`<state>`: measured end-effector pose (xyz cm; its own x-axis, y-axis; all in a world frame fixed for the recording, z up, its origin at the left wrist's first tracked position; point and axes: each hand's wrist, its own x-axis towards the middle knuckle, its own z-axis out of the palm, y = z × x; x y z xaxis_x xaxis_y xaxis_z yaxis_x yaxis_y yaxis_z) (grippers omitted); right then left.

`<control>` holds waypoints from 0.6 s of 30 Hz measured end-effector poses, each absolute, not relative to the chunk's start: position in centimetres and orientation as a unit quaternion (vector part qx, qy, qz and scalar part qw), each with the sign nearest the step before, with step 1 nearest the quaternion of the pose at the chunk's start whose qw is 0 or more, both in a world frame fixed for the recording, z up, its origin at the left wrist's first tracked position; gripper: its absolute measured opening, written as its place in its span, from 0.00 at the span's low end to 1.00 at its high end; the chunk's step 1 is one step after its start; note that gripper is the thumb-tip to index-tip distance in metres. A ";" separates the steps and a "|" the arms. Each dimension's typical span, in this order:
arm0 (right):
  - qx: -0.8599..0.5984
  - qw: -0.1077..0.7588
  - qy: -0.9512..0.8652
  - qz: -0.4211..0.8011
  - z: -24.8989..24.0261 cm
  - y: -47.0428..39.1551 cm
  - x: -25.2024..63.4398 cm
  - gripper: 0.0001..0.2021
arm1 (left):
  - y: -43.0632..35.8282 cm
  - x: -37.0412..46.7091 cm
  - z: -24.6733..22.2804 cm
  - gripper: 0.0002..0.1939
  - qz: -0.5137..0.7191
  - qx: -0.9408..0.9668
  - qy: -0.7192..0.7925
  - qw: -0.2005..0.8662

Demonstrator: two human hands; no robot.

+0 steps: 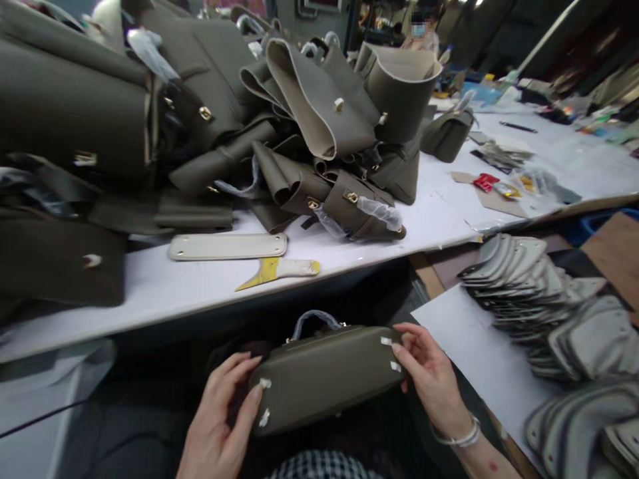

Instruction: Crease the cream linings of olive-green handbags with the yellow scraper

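Between my two hands, above my lap, is an olive-green handbag [327, 379] with its long flat base facing me. Small white tabs show near the base's corners, and a plastic-wrapped handle [315, 318] arches at its far side. My left hand [224, 412] grips the left end, thumb on the base. At the right end my right hand [426, 369] holds on, thumb near the white tabs. Just beyond, on the table, lie a pale oblong panel [227, 247] with metal studs at its ends and a yellow-and-white pointed tool [279, 269].
Unfinished olive bag pieces [319, 100] are heaped along the white table [164, 293]. To my right, stacks of curved grey panels [529, 286] rest on a white sheet [464, 326]. A red packet [486, 181] lies farther back. Another person [424, 40] is in the background.
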<state>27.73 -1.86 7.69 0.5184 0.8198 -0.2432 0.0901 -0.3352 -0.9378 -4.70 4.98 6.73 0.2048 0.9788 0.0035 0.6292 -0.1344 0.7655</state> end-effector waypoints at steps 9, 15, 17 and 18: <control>-0.653 0.238 -0.719 0.006 9.3 -1.5 29.1 0.16 | 5.8 -4.3 9.7 0.30 0.134 0.891 0.408 0.150; -0.577 0.119 -0.807 -0.044 12.4 0.5 24.5 0.22 | 5.4 -2.7 12.6 0.18 0.121 0.906 0.381 0.141; -0.525 0.099 -0.844 -0.044 11.3 0.6 22.6 0.34 | 4.8 -2.1 11.7 0.20 0.125 0.913 0.371 0.117; -0.494 0.102 -0.862 -0.052 10.2 0.6 21.9 0.38 | 4.6 -2.0 10.8 0.25 0.135 0.919 0.360 0.089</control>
<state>21.92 0.56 10.17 -0.4905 0.8415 0.2265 0.8625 0.5059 -0.0117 -1.95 4.62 10.76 0.7043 0.6857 0.1838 0.6379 -0.7250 0.2598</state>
